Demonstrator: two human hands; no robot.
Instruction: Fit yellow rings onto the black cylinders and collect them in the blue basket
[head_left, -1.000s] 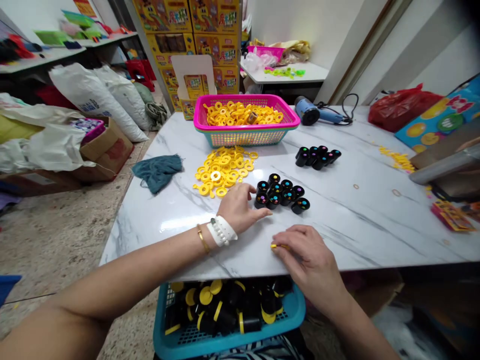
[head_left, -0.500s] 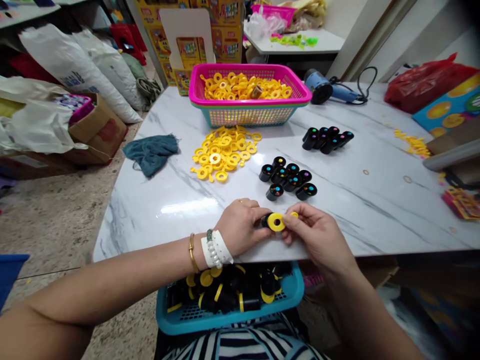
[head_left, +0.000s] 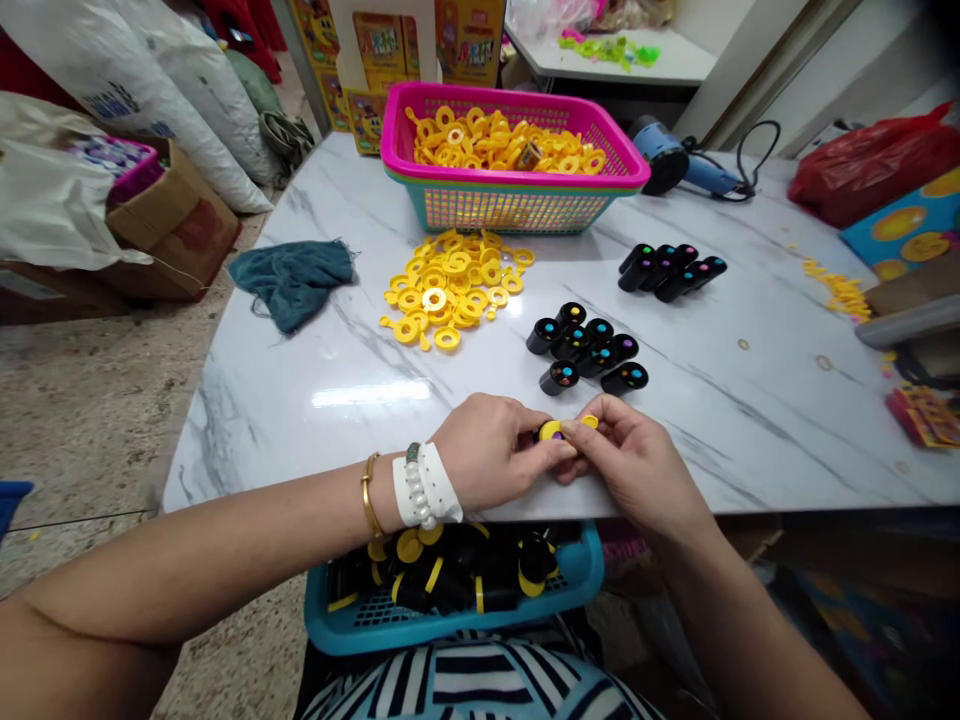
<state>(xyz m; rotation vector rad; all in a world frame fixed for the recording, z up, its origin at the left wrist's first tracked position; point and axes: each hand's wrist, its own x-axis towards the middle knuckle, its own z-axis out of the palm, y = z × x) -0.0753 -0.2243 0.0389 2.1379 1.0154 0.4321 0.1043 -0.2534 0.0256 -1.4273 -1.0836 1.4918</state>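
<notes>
My left hand (head_left: 491,448) is closed round a small black tube with a yellow ring (head_left: 551,431) on its end, just above the near edge of the marble table (head_left: 300,390). My right hand (head_left: 634,462) pinches the same piece from the right, with a second yellow ring (head_left: 589,422) at its fingertips. Several black tubes with coloured dots (head_left: 589,350) stand just beyond my hands. A loose pile of yellow rings (head_left: 450,290) lies farther back on the left.
A pink basket of yellow rings (head_left: 514,150) stands at the back, with a second cluster of black tubes (head_left: 671,270) and a blue heat gun (head_left: 679,165) to its right. A teal cloth (head_left: 294,280) lies left. A blue basket of finished pieces (head_left: 457,585) sits under the table edge.
My left hand took a black tube from the cluster and brought it to the near edge; both hands met and the yellow ring now sits pressed onto the tube's end.
</notes>
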